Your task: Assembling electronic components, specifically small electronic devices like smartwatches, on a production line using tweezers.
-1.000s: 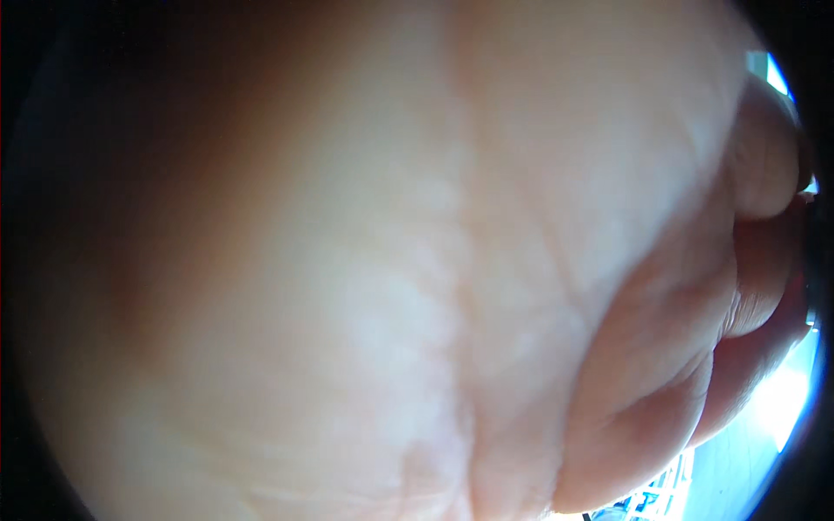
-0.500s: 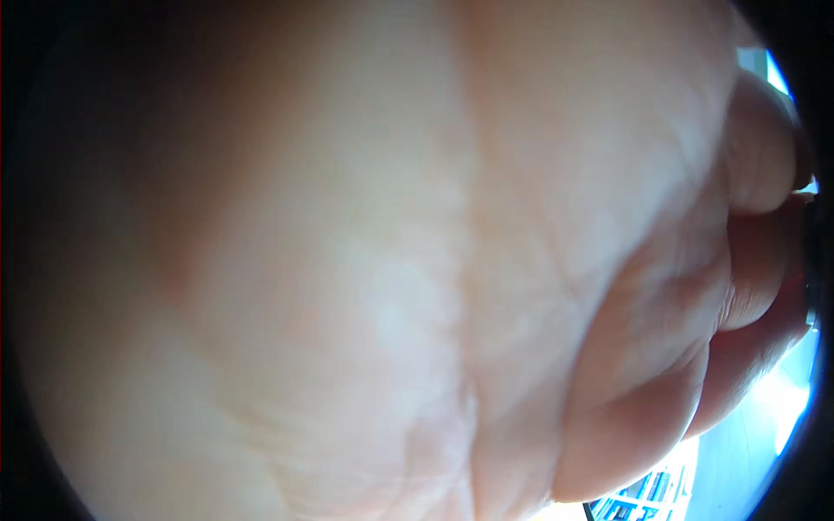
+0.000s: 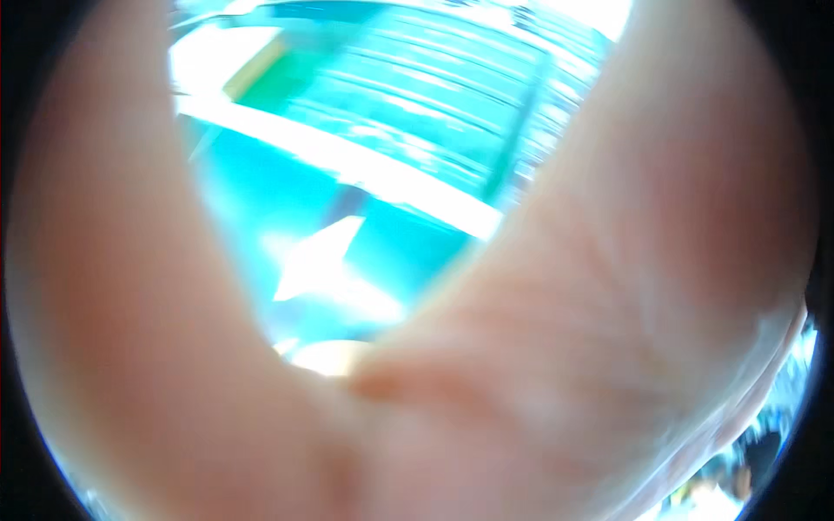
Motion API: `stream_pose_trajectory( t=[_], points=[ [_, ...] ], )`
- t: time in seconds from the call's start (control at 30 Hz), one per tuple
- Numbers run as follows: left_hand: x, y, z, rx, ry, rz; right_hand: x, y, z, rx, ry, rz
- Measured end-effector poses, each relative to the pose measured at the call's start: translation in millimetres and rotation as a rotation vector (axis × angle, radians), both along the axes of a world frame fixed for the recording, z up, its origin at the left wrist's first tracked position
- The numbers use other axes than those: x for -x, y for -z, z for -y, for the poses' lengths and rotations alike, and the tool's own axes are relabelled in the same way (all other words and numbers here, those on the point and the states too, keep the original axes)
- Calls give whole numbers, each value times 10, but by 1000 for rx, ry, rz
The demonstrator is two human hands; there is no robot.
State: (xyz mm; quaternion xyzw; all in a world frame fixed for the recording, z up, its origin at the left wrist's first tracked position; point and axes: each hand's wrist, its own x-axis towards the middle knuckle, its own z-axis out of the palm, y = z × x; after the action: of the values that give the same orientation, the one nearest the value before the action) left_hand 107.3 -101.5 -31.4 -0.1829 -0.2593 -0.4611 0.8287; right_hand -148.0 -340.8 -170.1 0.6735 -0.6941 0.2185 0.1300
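Blurred skin very close to the camera fills most of the head view. One broad fleshy part (image 3: 130,286) runs down the left side, and a creased, palm-like part (image 3: 565,347) covers the right. They meet low in the middle, leaving a V-shaped gap. Whether both belong to one hand of mine or to two, I cannot tell, nor which hand is which. Fingertips are out of sight, and nothing held shows between the two parts.
Through the gap shows a glaring blue-green surface (image 3: 252,191) crossed by a white band (image 3: 417,191). Beyond it is a ribbed teal area (image 3: 434,87). A white block-like thing (image 3: 217,56) is at the upper left. Small dark shapes (image 3: 764,451) blur at the lower right rim.
Earlier a palm with curled fingers at the right covered nearly the whole view. Now the skin parts in a V, baring the bright surroundings; those fingers no longer show clearly.
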Motion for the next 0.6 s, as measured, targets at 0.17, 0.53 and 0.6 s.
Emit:
stream_pose_trajectory(
  t=[0.17, 0.53, 0.6],
  points=[
    [-218, -6, -521, -149, -254, 113, 1562, 473, 908, -153, -391, 553],
    [-270, -283, -64, -35, -414, 145, 1408, 1082, 1686, -120, -263, -160],
    [-279, -278, -69, -20, -418, 176, 1324, 1118, 1742, -115, -279, -128]
  ],
)
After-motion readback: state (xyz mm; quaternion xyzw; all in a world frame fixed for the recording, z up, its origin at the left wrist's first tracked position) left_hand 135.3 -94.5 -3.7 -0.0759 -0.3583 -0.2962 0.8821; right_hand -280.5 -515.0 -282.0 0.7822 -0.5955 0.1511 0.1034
